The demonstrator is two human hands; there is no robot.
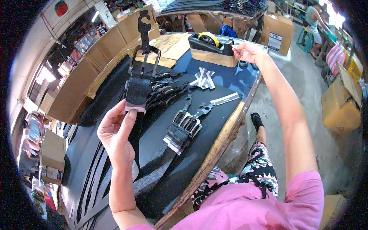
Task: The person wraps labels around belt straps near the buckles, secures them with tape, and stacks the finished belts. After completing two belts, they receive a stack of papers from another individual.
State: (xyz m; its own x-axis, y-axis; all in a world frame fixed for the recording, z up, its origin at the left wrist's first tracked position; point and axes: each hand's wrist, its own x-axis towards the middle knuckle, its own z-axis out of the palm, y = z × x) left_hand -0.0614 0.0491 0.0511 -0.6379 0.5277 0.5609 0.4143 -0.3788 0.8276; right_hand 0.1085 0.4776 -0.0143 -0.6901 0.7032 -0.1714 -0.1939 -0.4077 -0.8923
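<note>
My left hand (119,134) pinches a black belt (137,90) just below its buckle (155,57), where a pale paper band wraps the strap. A black plastic belt hanger (144,28) stands up from that buckle. At the front end of a black tape dispenser (211,44) with a yellow-cored roll, my right hand (247,52) has its fingertips pressed together; any tape between them is too fine to make out. Two or so buckled belts (186,128) with hangers and paper bands lie right of my left hand. More belts (165,90) are bunched behind it.
White paper strips (203,78) lie near the dispenser, with a printed label strip (225,99) closer. Long black straps (92,184) run along the table's left side. A cardboard wall (92,69) borders the far left. A person (314,23) sits at the back right, beyond cardboard boxes (276,32).
</note>
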